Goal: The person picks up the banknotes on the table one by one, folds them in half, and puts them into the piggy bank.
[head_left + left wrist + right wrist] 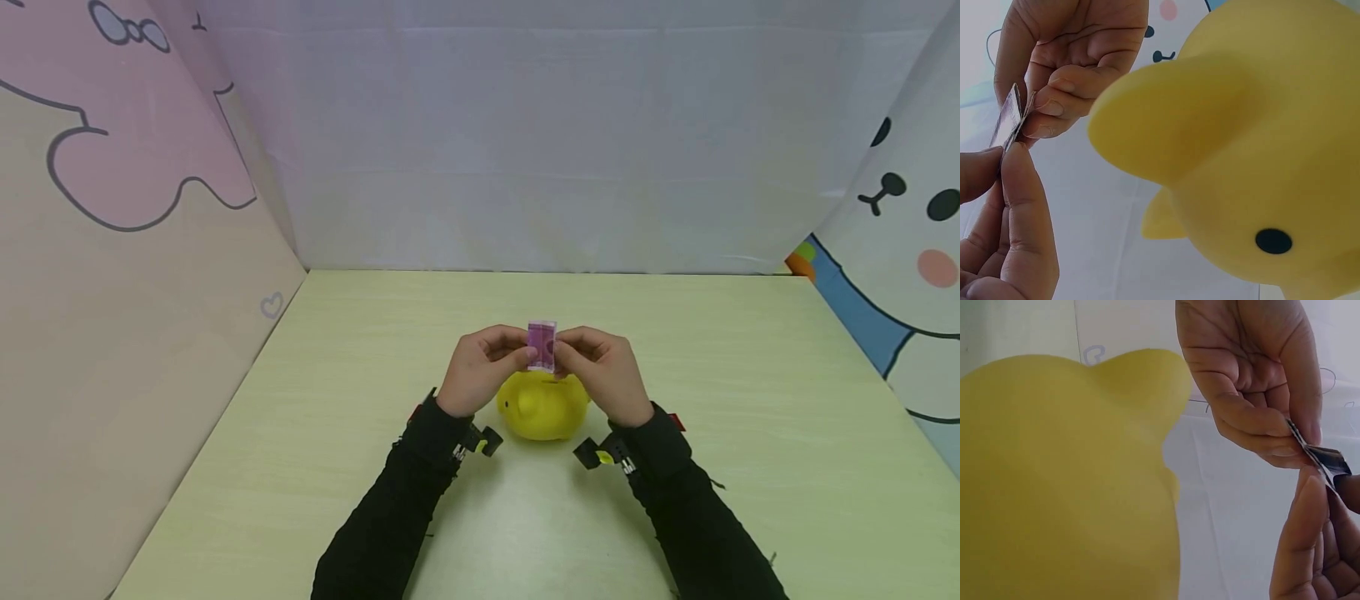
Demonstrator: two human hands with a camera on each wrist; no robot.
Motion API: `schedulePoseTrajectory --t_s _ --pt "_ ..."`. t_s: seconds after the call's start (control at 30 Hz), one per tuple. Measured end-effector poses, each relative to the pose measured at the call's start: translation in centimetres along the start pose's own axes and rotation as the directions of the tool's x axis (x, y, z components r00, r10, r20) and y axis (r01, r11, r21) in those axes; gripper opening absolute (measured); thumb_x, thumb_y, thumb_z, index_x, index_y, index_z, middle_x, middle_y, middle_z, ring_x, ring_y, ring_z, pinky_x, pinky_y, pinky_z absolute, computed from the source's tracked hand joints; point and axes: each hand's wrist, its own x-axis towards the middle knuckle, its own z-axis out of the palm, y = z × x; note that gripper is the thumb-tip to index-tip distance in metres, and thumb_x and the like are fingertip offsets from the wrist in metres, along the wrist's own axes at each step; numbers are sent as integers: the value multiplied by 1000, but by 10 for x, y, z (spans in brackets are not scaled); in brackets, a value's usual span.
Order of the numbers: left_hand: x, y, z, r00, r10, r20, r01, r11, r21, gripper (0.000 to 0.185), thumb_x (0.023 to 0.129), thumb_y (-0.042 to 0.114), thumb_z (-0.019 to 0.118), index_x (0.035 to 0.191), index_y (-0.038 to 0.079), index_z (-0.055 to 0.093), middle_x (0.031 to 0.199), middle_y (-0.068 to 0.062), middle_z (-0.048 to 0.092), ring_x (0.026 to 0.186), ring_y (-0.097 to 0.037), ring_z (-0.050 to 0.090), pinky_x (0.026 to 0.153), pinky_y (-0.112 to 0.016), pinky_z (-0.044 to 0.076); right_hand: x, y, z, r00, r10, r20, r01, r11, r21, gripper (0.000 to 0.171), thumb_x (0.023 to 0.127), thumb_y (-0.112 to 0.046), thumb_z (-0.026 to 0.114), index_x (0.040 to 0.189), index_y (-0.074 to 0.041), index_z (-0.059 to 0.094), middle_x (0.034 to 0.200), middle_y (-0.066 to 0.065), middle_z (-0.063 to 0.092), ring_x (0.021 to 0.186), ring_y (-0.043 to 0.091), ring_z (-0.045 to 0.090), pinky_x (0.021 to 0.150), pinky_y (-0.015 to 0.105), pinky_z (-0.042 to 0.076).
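Observation:
A small folded purple note stands upright just above a yellow duck-shaped toy on the pale green table. My left hand pinches the note's left edge and my right hand pinches its right edge. In the left wrist view the note shows edge-on between my left thumb below and the right hand's fingers above, with the duck filling the right side. The right wrist view has the note between both hands beside the duck.
Cloth walls close the table in: a pink cartoon print on the left, plain white cloth at the back, a white bear face on the right. Black sleeves with small wrist clips reach in from the near edge.

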Motion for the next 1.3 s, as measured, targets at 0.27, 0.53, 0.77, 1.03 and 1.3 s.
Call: schedulePoseTrajectory --t_s 0.27,0.53,0.77,1.03,1.3 --pt "0 1 0 1000 1 -29 -1 1000 14 19 92 4 66 109 -5 68 103 -22 69 83 -14 68 81 -29 59 -1 -4 -4 999 -24 -31 25 1000 17 24 98 -14 60 105 8 68 81 -10 69 71 9 66 69 23 59" --pt "-1 2 1 1000 -9 -28 10 1000 28 18 92 6 67 108 -3 69 103 -20 70 82 -13 67 79 -26 58 -1 -4 -3 1000 -20 -6 20 1000 -13 21 95 -13 65 106 4 70 85 0 71 70 15 65 70 26 58" --pt "0 -1 2 999 23 -33 -22 999 41 17 92 5 65 107 -3 69 100 -18 71 79 -14 66 76 -25 58 -1 -3 -2 1000 -2 5 2 1000 -20 20 94 -13 65 103 4 70 83 6 69 68 15 63 68 25 57" --pt "-1 1 3 999 25 -25 -24 999 31 18 92 5 66 108 -4 69 102 -21 70 81 -11 66 77 -25 58 0 -1 -2 1000 6 5 -6 999 -31 20 95 -13 64 103 5 70 85 19 68 67 14 62 67 23 57" --pt "-1 3 3 1000 9 -12 -9 999 34 20 94 6 64 110 -4 68 104 -22 69 83 -14 66 80 -27 58 1 -2 -3 1000 2 3 -2 1000 -28 19 95 -12 64 101 6 70 82 14 68 66 14 61 67 23 57"
